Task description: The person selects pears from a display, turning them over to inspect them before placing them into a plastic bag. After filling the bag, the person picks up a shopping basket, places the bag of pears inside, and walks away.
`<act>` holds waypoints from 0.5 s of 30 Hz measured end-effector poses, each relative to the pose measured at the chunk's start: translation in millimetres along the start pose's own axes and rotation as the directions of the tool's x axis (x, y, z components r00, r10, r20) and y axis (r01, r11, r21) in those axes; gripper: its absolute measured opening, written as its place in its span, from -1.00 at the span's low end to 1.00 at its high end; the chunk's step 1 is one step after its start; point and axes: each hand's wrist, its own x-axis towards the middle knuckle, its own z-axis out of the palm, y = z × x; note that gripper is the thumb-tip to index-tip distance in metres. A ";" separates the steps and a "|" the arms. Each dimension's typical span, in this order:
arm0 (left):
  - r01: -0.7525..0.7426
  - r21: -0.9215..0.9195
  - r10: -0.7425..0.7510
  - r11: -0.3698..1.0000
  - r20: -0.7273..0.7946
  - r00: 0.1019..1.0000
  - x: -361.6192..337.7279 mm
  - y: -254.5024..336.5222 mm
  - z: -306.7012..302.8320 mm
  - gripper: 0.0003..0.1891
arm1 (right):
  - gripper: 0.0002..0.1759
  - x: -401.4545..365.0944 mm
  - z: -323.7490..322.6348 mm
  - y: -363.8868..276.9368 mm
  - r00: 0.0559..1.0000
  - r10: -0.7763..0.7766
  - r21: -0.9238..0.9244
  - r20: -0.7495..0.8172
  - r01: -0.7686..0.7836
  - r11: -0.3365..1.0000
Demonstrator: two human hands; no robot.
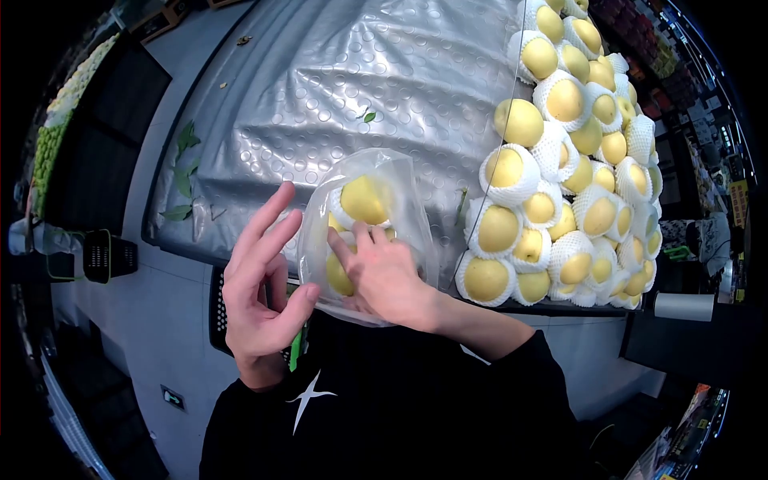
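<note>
A clear plastic bag (410,192) stands on the near edge of the display, its mouth spread wide. Inside it lie yellow pears, one (365,200) toward the far side in a white foam net and another (339,274) nearer me. My right hand (390,274) reaches into the bag, its fingers bent over the nearer pear; the thumb and part of the grip are hidden. Just left of the bag, my left hand (264,280) is raised, empty, with fingers stretched and thumb apart.
Many yellow pears in foam nets (498,230) are piled on the right of the silver-covered display (320,88). Green leaves (182,178) lie on its left side. A black basket (218,312) is partly hidden behind my left hand. A white roll (684,307) sits at the far right.
</note>
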 end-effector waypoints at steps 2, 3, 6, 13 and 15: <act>-0.009 -0.018 0.010 1.000 0.035 0.999 -4.6 -0.1 -1.7 -0.36 | 0.13 -7.2 7.1 0.9 0.995 -0.019 -0.017 -0.093 0.017 1.000; 0.000 -0.068 0.001 0.998 0.009 1.000 -7.4 -3.3 1.2 -0.39 | 0.12 -10.9 9.1 1.3 0.995 -0.030 -0.009 -0.097 0.029 1.000; -0.025 -0.158 0.021 0.987 -0.025 0.999 -16.4 -11.7 9.1 -0.48 | 0.11 -17.1 16.1 9.6 0.985 -0.071 0.013 -0.159 0.074 0.997; -0.039 -0.472 0.063 0.881 0.035 0.997 -26.0 16.6 29.7 -0.66 | -0.16 -31.8 -0.8 26.4 0.966 -0.117 0.267 -0.229 0.178 0.947; 0.039 -0.505 0.083 0.862 0.217 0.973 -23.5 27.0 41.8 -0.72 | -0.20 -34.1 -2.9 33.1 0.959 -0.125 0.297 -0.254 0.200 0.934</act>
